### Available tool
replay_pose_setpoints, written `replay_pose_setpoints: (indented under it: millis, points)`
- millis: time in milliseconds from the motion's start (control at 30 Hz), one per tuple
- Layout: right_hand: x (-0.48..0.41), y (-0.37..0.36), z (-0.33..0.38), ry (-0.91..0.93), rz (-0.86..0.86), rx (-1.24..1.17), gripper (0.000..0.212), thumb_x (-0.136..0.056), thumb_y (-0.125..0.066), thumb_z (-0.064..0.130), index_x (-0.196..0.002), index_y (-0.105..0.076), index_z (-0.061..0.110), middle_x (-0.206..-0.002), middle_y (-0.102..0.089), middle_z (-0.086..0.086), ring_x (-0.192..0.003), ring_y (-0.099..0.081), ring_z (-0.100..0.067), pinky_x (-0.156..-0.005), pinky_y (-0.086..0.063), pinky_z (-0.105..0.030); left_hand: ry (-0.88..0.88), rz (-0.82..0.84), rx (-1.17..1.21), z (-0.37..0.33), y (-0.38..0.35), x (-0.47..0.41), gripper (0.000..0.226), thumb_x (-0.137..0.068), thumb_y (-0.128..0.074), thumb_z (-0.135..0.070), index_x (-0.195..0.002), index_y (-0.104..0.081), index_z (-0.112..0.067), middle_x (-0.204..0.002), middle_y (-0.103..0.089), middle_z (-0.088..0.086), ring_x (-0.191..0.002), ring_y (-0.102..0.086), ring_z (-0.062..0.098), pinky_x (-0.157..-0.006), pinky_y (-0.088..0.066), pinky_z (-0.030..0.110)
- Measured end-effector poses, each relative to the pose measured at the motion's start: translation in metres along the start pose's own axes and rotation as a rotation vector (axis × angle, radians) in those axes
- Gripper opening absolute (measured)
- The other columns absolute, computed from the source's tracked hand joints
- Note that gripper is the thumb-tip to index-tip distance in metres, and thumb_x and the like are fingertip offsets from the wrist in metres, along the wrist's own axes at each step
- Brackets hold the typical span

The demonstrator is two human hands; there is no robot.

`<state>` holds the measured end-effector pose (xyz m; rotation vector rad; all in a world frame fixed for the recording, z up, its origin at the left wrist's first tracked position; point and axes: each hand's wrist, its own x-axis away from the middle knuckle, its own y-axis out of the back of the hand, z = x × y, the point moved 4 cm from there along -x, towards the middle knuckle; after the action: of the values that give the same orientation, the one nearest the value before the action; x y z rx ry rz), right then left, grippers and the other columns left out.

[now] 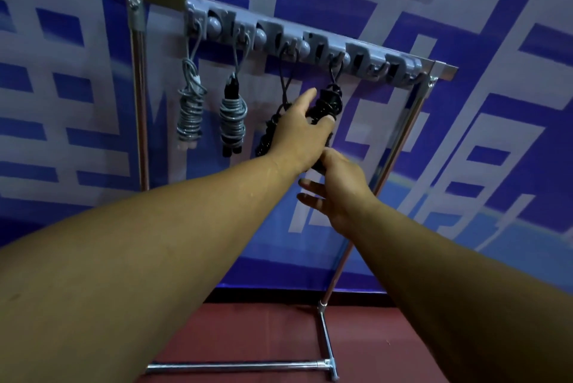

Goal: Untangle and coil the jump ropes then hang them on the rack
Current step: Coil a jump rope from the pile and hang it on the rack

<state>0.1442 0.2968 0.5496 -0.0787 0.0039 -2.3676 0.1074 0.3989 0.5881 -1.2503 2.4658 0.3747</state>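
Note:
A grey hook rack (366, 55) runs along the top bar of a metal stand. Several coiled jump ropes hang from its hooks: a grey one (189, 109) at the left, a grey one with black handles (232, 122), a black one (266, 134) partly behind my left wrist, and another black one (328, 100) on the fourth hook. My left hand (299, 131) grips the middle of that fourth coil. My right hand (336, 187) pinches its lower end with thumb and forefinger, the other fingers spread loose.
The stand's chrome uprights (139, 103) and floor bar (235, 365) frame the rack. Two hooks at the rack's right end (400, 69) carry nothing. A blue and white patterned wall is behind; the floor (263, 333) is dark red.

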Motion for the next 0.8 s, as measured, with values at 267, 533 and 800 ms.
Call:
replay_pose_setpoints:
  millis: [267, 533, 800]
  points:
    - [0.036, 0.009, -0.029, -0.093, 0.061, 0.133, 0.055, -0.108, -0.042, 0.039, -0.160, -0.027, 0.034, -0.161, -0.033, 0.007, -0.125, -0.056, -0.024, -0.094, -0.057, -0.044, 0.116, -0.083, -0.043, 0.028, 0.012, 0.053, 0.050, -0.103, -0.056, -0.026, -0.152, -0.048, -0.027, -0.146, -0.055, -0.005, -0.127, -0.053, 0.009, -0.110, -0.043, 0.032]
    - [0.080, 0.042, -0.097, -0.128, -0.017, 0.134, 0.051, -0.105, -0.046, 0.038, -0.155, -0.038, 0.035, -0.151, -0.044, 0.010, -0.119, -0.060, -0.020, -0.086, -0.056, -0.040, 0.312, -0.099, 0.031, 0.086, 0.016, 0.150, 0.032, -0.102, -0.056, -0.027, -0.132, -0.063, -0.031, -0.125, -0.067, -0.009, -0.116, -0.063, 0.010, -0.103, -0.053, 0.044]
    - [0.146, 0.099, -0.191, -0.271, -0.164, 0.168, 0.028, -0.102, -0.053, 0.042, -0.129, -0.063, 0.038, -0.125, -0.067, 0.002, -0.111, -0.066, -0.025, -0.092, -0.058, -0.051, 0.557, 0.002, 0.089, 0.148, -0.003, 0.252, 0.023, -0.098, -0.059, -0.009, -0.116, -0.068, -0.021, -0.094, -0.073, 0.000, -0.070, -0.067, 0.007, -0.071, -0.053, 0.028]
